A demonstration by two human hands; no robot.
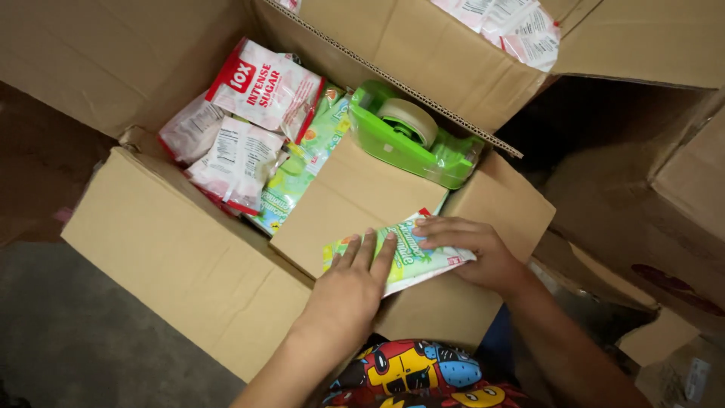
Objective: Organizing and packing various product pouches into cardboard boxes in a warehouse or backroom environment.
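My left hand point(349, 283) lies flat with spread fingers on a green and white snack packet point(411, 257). My right hand point(472, 249) grips the same packet at its right end. The packet rests on the inner flap point(340, 204) of an open cardboard box point(174, 257). Inside the box lie several red and white packets point(257, 91) and green packets point(313, 155). A green tape dispenser point(411, 136) with a roll of tape sits on the flap edge just beyond my hands.
A second cardboard box point(430, 45) with white packets point(513, 26) stands behind. More brown cartons point(664, 211) crowd the right side. Grey floor point(68, 340) shows at lower left. Colourful printed clothing point(415, 374) is below my arms.
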